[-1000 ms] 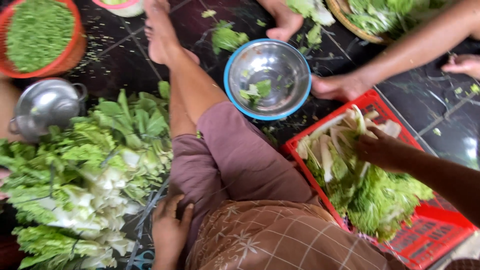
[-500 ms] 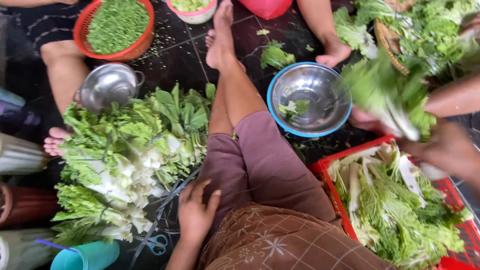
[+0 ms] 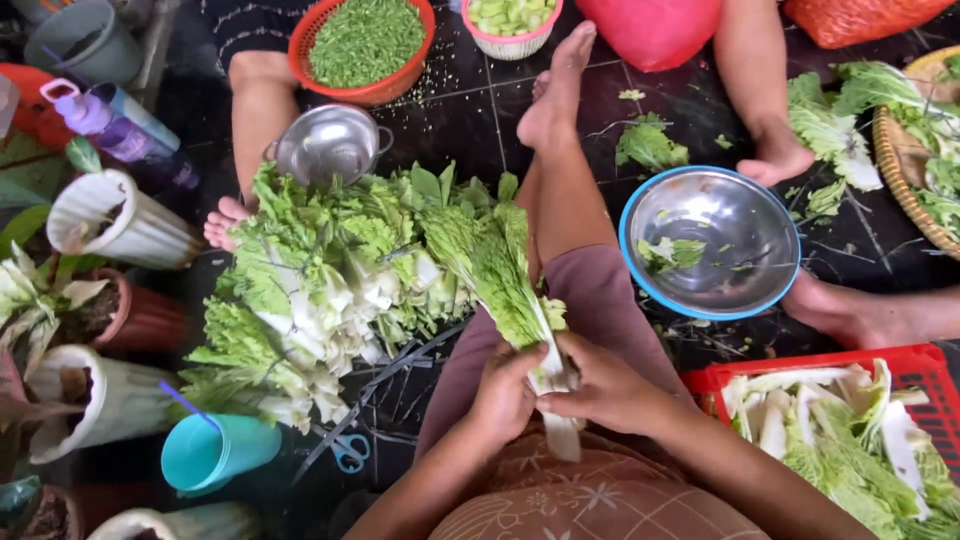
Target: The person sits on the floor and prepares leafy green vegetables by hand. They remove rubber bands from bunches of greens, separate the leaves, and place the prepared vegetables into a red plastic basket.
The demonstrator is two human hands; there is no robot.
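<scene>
- Head view: both hands grip 1 leafy cabbage point(image 3: 505, 275) over the person's lap, near the bottom edge of the floor point(image 3: 470, 100).
- The left hand point(image 3: 503, 392) is curled around the white stalk from the left, fingers pressed on it.
- The right hand point(image 3: 603, 385) pinches the same stalk from the right, thumb on top; the 2 hands touch.
- The cabbage's green leaves point up toward the far edge, lying along the person's outstretched leg.
- A heap of greens point(image 3: 320, 290) lies on the floor just left of the leg.
- A small steel pot point(image 3: 328, 146) sits at the heap's far side, with an orange basket point(image 3: 365, 45) of chopped green bits beyond it.
- A steel bowl point(image 3: 710, 243) with a blue rim stands right of the leg, a few leaf scraps inside.
- A red crate point(image 3: 915, 365) of trimmed leaves sits in the bottom right corner.
- Scissors point(image 3: 348, 453) and a teal cup point(image 3: 218, 452) lie near the bottom left.
</scene>
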